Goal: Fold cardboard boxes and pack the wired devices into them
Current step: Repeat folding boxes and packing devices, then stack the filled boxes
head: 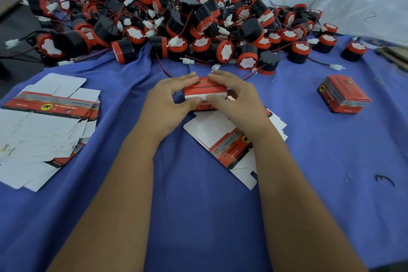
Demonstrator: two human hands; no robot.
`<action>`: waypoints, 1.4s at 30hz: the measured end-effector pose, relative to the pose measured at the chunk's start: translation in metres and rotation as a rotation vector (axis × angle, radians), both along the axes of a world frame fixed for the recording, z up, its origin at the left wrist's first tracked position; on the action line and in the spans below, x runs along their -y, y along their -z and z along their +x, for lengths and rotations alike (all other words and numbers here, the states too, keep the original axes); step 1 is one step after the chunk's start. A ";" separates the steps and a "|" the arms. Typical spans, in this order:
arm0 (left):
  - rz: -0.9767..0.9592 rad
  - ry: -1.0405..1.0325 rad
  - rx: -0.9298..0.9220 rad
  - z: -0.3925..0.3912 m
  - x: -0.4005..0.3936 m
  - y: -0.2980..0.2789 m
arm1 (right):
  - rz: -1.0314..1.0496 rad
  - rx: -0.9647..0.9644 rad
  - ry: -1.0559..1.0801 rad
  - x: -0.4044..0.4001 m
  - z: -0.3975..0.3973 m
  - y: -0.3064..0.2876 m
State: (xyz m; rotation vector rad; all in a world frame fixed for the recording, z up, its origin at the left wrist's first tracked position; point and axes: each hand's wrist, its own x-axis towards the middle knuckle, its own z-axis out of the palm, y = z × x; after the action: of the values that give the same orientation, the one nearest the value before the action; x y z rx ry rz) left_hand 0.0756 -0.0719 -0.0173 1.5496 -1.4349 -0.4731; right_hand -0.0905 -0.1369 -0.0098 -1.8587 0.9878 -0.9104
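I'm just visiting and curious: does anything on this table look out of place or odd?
Only small things: a stray curved black scrap lies alone on the blue cloth at right, and the flat box blanks at left are fanned untidily.

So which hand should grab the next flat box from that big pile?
Probably the left hand: the big pile of flat boxes lies on its side. Both hands now hold the red box.

A heap of wired devices walls off the far side of the blue-draped surface, loose leads trailing forward. Flat box blanks block the left, a second stack sits at centre, a folded box stands right; open cloth lies between and in front.
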 end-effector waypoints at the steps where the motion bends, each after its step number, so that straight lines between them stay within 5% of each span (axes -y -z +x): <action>1: -0.010 -0.009 0.003 -0.001 0.000 0.000 | -0.013 0.001 0.002 0.000 0.000 0.000; 17: -0.146 -0.152 -0.501 -0.008 0.004 0.000 | -0.138 0.087 0.159 -0.003 0.008 0.001; 28: -0.087 -0.158 -0.142 -0.006 0.007 0.008 | -0.045 0.198 0.153 0.000 0.004 0.002; 33: -0.107 -0.239 -0.070 -0.008 0.008 0.009 | -0.062 0.171 0.142 -0.002 0.005 0.005; 39: -0.084 -0.174 0.283 -0.015 0.002 0.007 | -0.121 0.077 0.174 0.001 0.007 0.006; 42: -0.088 -0.180 0.263 -0.018 0.003 0.007 | -0.147 0.048 0.189 0.003 0.007 0.007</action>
State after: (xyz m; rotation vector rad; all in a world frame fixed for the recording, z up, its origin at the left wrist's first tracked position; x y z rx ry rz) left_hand 0.0578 -0.0749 -0.0239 1.6970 -1.4726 -0.0994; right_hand -0.0834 -0.1400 -0.0163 -1.8773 1.1065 -1.1622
